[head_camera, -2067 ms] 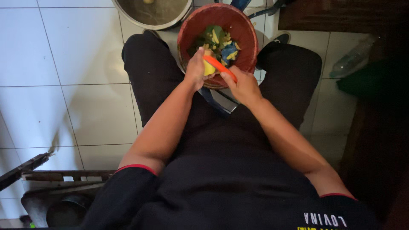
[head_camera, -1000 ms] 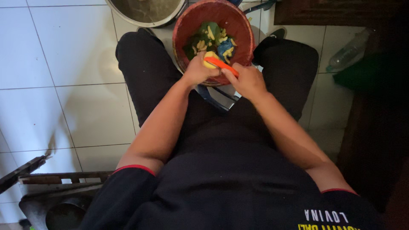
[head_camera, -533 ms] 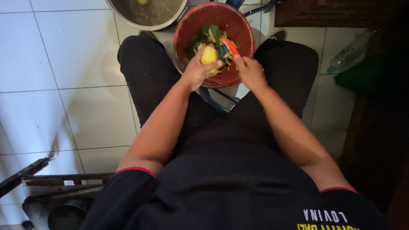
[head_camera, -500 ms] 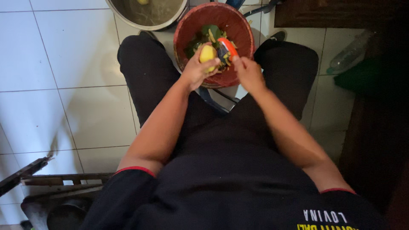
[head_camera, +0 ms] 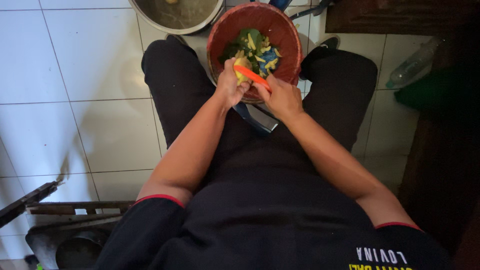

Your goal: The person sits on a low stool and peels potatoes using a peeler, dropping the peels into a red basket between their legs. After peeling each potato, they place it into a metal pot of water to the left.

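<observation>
Both your forearms reach forward over your lap. Your left hand (head_camera: 231, 86) grips a yellow vegetable (head_camera: 242, 71) above the red basket (head_camera: 289, 45); your right hand (head_camera: 283, 97) clasps an orange peeler (head_camera: 253, 77) against it.

The reddish-brown bowl (head_camera: 280, 35) looks like matt plastic, slightly scuffed. Just beyond the bowl, the round basin (head_camera: 177, 15) is dull grey metal. At the bowl's near rim, the peeler (head_camera: 252, 77) is glossy orange plastic against a smooth yellow vegetable (head_camera: 241, 70), possibly a potato. Left of the bowl, the white floor tiles (head_camera: 90, 65) are glazed and shiny. Trousers (head_camera: 170, 85) are matt black cloth.
</observation>
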